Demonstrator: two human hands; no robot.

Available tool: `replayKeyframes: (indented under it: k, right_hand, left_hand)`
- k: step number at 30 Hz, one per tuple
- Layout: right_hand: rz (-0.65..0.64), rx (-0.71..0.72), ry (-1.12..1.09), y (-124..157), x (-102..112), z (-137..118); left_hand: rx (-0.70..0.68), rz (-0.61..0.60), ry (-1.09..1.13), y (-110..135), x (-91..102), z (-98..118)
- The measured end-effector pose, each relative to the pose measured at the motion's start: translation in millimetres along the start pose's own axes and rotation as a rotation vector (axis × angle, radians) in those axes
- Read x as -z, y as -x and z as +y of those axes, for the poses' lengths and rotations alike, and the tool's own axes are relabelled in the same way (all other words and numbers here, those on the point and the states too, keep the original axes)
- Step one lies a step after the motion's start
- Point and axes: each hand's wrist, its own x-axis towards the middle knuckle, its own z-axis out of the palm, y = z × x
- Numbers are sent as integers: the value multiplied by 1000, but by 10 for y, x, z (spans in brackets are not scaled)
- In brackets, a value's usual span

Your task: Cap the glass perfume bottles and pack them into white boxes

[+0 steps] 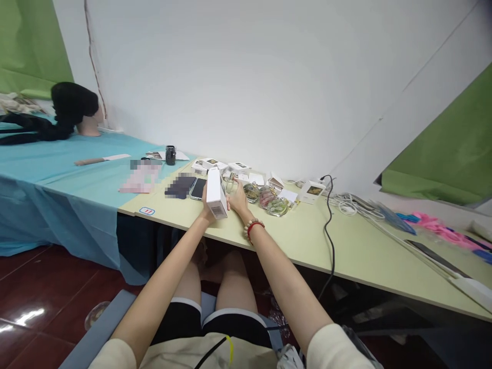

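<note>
My left hand (208, 211) is closed around a white carton (216, 192), held upright and slightly tilted over the table's front edge. Just to its right, my right hand (240, 200) grips a clear glass perfume bottle (231, 184), whose lower part is partly hidden by the fingers and the carton. Beside my right hand stand or lie several round glass bottles: one dark amber (251, 192), one pinkish (266, 196) and one greenish (277, 207). A phone (198, 189) lies to the left of the carton.
Several white boxes (239, 167) sit along the wall, and another white box (313, 189) stands farther right. A black cable (328, 225) hangs over the table's front edge. On the blue cloth at left are a knife (102, 159), a dark jar (170, 155) and a mannequin head (90, 123).
</note>
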Motion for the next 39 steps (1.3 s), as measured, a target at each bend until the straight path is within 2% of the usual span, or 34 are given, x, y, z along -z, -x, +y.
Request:
replayKeyframes:
  k: [4, 9, 11, 17, 24, 31, 36, 39]
  right_hand:
    - [-74, -36, 16, 13, 15, -14]
    - [-119, 30, 6, -2, -2, 17]
    - [-109, 36, -8, -4, -9, 25]
    - [32, -5, -68, 29, 28, -24]
    - [86, -79, -28, 154, 119, -72]
    - [88, -61, 115, 303, 190, -52]
    - [54, 13, 23, 361, 250, -29]
    - [25, -2, -35, 407, 291, -29]
  left_hand:
    - [-15, 4, 21, 22, -38, 7]
    - [-32, 22, 28, 60, -93, 21]
    - [-45, 16, 22, 62, -93, 24]
    - [-78, 2, 9, 27, -44, 29]
    - [-149, -20, -21, 62, -78, 49]
    - [-199, 39, 19, 109, -146, 63]
    - [-195, 4, 21, 111, -142, 53]
    - [-181, 49, 15, 71, -116, 32]
